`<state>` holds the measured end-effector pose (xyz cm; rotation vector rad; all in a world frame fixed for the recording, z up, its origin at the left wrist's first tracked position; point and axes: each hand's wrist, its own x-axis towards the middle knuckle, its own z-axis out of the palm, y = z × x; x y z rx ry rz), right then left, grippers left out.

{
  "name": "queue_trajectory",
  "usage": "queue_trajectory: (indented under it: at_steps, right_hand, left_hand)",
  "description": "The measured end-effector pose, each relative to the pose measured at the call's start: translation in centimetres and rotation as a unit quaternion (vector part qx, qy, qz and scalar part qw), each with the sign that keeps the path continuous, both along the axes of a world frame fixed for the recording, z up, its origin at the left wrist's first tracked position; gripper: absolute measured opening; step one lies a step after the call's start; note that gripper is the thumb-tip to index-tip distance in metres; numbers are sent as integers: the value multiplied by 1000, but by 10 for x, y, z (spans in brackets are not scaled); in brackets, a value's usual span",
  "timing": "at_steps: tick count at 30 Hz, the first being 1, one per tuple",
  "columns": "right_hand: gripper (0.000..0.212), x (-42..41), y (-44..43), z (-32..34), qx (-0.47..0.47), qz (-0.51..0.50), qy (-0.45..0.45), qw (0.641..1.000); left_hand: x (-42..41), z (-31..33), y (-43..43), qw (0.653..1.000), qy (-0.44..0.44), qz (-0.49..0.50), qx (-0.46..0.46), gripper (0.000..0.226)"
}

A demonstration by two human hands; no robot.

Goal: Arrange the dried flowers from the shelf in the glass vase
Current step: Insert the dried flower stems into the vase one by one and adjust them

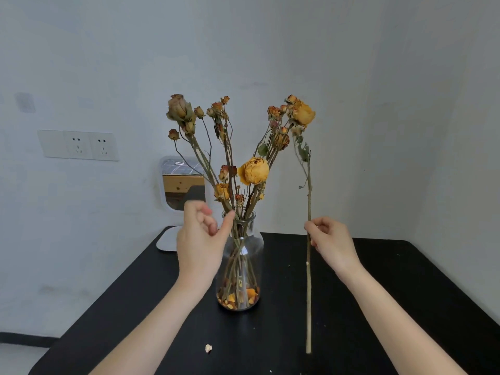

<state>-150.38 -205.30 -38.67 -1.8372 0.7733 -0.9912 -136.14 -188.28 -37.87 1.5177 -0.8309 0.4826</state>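
A clear glass vase (251,255) stands on the black table (405,307), holding several dried orange and brown roses (253,171) with petals fallen at its bottom. My right hand (331,242) pinches the long stem of a single dried yellow rose (304,114), held upright to the right of the vase, its lower end just above the table. My left hand (200,239) hovers at the vase's left side, fingers loosely curled, thumb tip at the vase neck; it holds nothing.
A white-framed mirror (184,185) on a round base stands behind the vase at the table's back left. A fallen petal (208,348) lies near the front edge. Wall sockets (78,145) sit at the left. White walls close in behind and to the right.
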Motion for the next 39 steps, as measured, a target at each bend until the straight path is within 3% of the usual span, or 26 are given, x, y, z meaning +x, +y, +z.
queue_trajectory:
  at_steps: [5, 7, 16, 21, 24, 29, 39]
  right_hand:
    - [13, 6, 0, 29, -25, 2, -76, 997]
    - [13, 9, -1, 42, -31, -1, -109, 994]
    - [17, 14, -1, 85, -67, -28, -213, 974]
    - [22, 13, 5, 99, -68, -23, -268, 961]
    - [22, 12, 10, 103, -75, -12, -286, 955]
    - [21, 13, 18, 103, -90, 10, -285, 954]
    - [20, 22, 30, 103, -142, 57, -241, 958]
  left_hand:
    - [13, -28, -18, 985, 109, -21, 133, 69]
    - [17, -28, -29, 976, 110, -51, 179, 75]
    - [36, -23, -42, 973, 54, -91, 205, 56]
    - [48, -20, -40, 958, 91, -141, 231, 43]
    - [51, -17, -42, 944, 142, -185, 233, 54]
    - [42, -19, -44, 967, 74, -129, 208, 62]
    - [43, -20, -45, 957, 131, -144, 215, 62]
